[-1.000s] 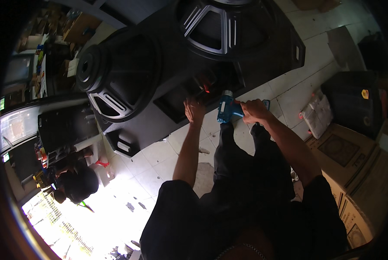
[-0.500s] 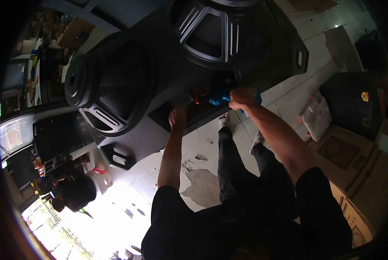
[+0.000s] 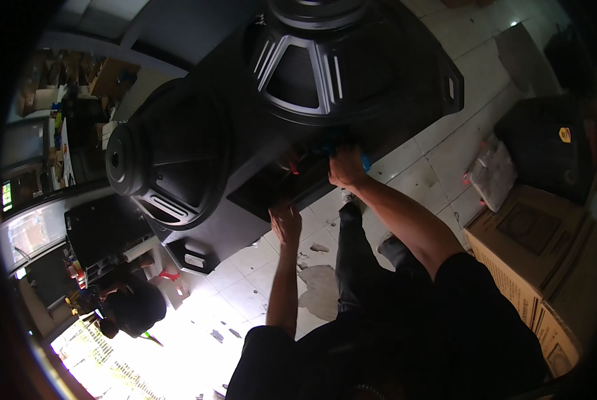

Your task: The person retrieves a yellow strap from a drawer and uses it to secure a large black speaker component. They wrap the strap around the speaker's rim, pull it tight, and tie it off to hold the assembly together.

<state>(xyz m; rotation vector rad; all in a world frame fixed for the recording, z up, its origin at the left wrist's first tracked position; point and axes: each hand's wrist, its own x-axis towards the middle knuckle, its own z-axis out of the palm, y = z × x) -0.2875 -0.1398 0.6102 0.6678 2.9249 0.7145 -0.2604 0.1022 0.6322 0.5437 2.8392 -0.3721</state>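
My right hand is closed round a blue tool at the side of a large black speaker cabinet. Most of the tool hides behind my hand and in shadow, and its exact kind does not show. My left hand is at the near rim of a dark rectangular opening in the cabinet. Its fingers are bent together, and what is in them cannot be made out. A small red item shows inside the opening. Two big round speaker drivers sit on the cabinet, backs outward.
Cardboard boxes stand to my right, beside a black case and a pale wrapped block. Another person is bent low at the left. The tiled floor has worn patches. Cluttered shelves line the far left.
My left hand has moved nearer to me along the opening's rim. My right hand has shifted left with the blue tool, now less visible. The whole view has turned slightly.
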